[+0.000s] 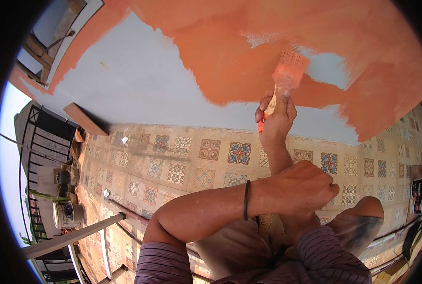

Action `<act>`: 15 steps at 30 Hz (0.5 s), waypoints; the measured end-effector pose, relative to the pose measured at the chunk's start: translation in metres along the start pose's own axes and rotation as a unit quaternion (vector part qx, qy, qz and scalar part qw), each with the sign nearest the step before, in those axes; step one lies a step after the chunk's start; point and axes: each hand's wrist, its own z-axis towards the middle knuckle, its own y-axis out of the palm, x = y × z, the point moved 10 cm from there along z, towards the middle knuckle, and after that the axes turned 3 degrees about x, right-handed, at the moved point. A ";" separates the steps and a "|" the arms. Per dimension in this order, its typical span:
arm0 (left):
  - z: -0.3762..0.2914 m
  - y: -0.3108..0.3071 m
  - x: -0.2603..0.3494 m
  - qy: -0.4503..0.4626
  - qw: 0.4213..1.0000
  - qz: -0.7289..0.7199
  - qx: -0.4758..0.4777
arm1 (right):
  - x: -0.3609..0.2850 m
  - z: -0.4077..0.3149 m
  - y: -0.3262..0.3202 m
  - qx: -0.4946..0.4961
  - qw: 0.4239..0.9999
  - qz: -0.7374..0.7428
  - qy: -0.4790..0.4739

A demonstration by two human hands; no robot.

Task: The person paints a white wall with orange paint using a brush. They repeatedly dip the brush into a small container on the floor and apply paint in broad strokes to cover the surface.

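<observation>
My right hand (280,112) grips the wooden handle of a wide paintbrush (290,72), whose orange-coated bristles point up at the wall. Orange paint covers the brush's ferrule and the lower end of its handle. The wall (136,71) is pale blue-grey with uneven areas of orange paint; a pale patch shows just right of the bristles. My left arm, with a black band at the wrist, crosses over my right forearm. My left hand (312,186) is curled with its back up; nothing is seen in it, though its palm is hidden.
Patterned floor (204,156) meets the wall below the brush. A wooden board (86,119) leans at the left near a window frame (74,32). A ladder-like frame (79,232) stands lower left, near pots (72,211) and a metal railing. Paint containers (420,195) are at the right.
</observation>
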 end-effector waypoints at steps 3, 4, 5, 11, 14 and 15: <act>-0.001 -0.010 -0.003 0.007 0.998 -0.017 0.064 | 0.043 0.000 0.019 -0.022 0.995 -0.035 0.089; -0.001 -0.009 -0.005 0.004 0.998 -0.017 0.061 | 0.064 -0.004 0.023 -0.026 0.990 -0.055 0.128; -0.001 -0.008 -0.007 0.001 0.998 -0.018 0.058 | 0.083 -0.008 0.028 -0.051 0.983 -0.068 0.164; 0.000 -0.006 -0.005 0.008 0.998 -0.025 0.053 | 0.140 -0.045 0.012 -0.096 0.935 -0.095 0.327; -0.002 -0.007 -0.004 0.000 0.998 -0.016 0.053 | 0.116 -0.052 0.008 -0.118 0.940 -0.097 0.306; -0.001 -0.007 -0.004 0.001 0.998 -0.020 0.053 | 0.099 -0.050 0.007 -0.112 0.953 -0.093 0.266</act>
